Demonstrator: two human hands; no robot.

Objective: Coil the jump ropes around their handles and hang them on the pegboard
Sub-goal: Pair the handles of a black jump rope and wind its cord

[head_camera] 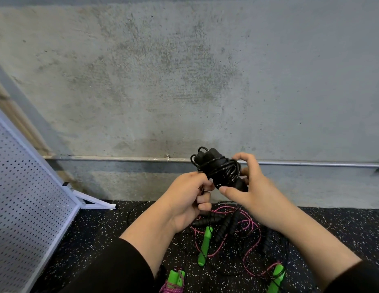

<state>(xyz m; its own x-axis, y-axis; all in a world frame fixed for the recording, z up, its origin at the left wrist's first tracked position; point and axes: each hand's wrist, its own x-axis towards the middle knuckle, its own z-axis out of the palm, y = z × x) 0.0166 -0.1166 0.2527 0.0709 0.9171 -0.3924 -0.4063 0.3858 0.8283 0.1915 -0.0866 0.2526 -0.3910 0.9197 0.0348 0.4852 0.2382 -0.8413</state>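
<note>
Head view shows both hands holding a black jump rope point(218, 168) coiled around its handles. Left hand point(187, 199) pinches the cord end; right hand point(251, 187) curls around the bundle. Loose ropes point(226, 227) lie on the near floor.

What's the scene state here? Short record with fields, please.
held: black rope coiled round its handles, raised before the wall
left hand: pinches the cord end by the coil
right hand: fingers curled round the coil
floor: loose pink rope with green handle, black handles, one coiled pink rope
pegboard: left, nothing visibly hung
</note>
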